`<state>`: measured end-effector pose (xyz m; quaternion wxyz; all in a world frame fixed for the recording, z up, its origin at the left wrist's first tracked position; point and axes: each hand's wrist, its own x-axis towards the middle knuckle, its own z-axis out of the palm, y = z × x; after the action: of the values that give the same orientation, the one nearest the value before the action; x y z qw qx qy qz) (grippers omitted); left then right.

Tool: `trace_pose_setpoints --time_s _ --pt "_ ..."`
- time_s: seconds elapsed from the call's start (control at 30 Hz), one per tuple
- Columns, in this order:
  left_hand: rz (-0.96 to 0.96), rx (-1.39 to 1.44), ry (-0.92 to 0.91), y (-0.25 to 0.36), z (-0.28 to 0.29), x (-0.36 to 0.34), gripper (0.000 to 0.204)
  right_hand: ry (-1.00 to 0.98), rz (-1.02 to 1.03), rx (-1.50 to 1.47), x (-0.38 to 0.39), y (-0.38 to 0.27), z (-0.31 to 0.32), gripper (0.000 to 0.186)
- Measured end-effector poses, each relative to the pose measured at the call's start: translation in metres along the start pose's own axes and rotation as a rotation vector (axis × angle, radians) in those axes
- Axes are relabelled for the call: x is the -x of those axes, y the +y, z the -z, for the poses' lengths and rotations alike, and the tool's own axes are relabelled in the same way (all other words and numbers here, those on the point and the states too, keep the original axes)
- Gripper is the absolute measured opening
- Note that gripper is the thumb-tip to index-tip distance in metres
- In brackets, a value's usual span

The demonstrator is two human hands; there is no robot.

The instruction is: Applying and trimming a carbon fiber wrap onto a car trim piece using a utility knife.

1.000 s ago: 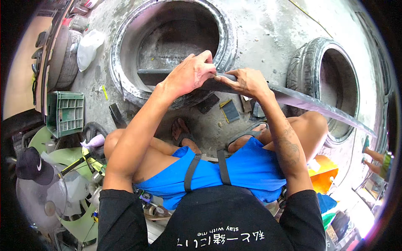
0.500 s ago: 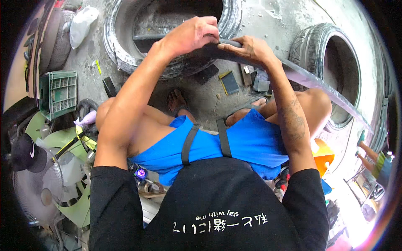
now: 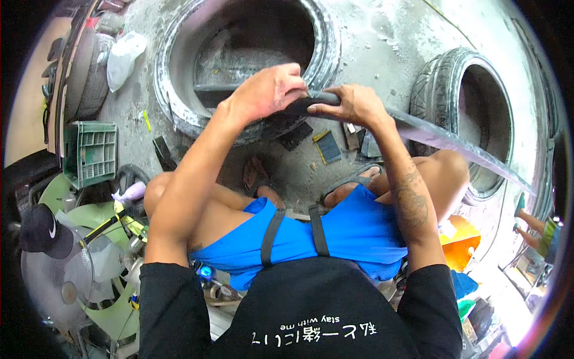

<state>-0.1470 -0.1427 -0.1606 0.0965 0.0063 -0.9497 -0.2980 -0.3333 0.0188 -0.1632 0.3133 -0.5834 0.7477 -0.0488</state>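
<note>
A long, dark, curved panel (image 3: 460, 146) runs from in front of me out to the right, above a tyre. My right hand (image 3: 360, 105) is wrapped round its rounded edge, thumb on the near side. Close beside it, my left hand (image 3: 272, 87) has its fingers pinched together at the same edge; whatever they hold is too small or hidden to name. Beneath my hands, a big dusty tyre (image 3: 162, 78) lies on its side on the floor, and the panel's dark near end covers part of its rim.
Another tyre (image 3: 431, 90) stands at the right. On the left are a green plastic crate (image 3: 89, 154), a white plastic bag (image 3: 125, 60), a fan (image 3: 69, 293) and a black cap (image 3: 45, 230). Small dark blocks (image 3: 327, 147) lie between my feet and the tyre. Another person's legs (image 3: 532, 222) show at far right.
The whole view has shifted, so floor, tyres and hands sit lower in the picture. Both hands keep close together at the panel's edge, with little visible change in grip.
</note>
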Motion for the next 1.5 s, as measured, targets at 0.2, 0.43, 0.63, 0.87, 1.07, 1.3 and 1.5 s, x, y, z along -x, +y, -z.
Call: trace_pose_setpoints --time_s 0.2,0.43,0.63,0.87,1.07,1.3,1.5 --pt "0.001 0.02 0.026 0.008 -0.007 -0.003 0.009 0.045 -0.018 -0.034 -0.001 0.008 -0.004 0.056" --pt "-0.132 0.049 0.096 0.002 -0.003 -0.005 0.006 0.07 0.069 -0.043 0.0 0.007 -0.005 0.06" --pt "0.031 0.087 0.055 0.0 0.01 0.004 0.007 0.054 0.101 0.03 0.004 0.003 -0.001 0.074" --pt "0.047 0.013 0.057 0.008 -0.007 0.0 0.007 0.054 0.083 0.072 0.006 0.007 0.001 0.079" --pt "-0.043 0.013 0.018 0.003 0.0 0.0 0.007 0.036 0.098 0.093 0.003 0.002 -0.002 0.081" --pt "0.068 -0.051 0.083 -0.006 0.043 0.007 0.01 0.121 -0.035 -0.063 -0.003 -0.014 -0.006 0.075" --pt "0.103 -0.071 0.175 -0.004 0.07 0.012 0.018 0.103 0.01 0.086 0.005 -0.012 0.0 0.084"
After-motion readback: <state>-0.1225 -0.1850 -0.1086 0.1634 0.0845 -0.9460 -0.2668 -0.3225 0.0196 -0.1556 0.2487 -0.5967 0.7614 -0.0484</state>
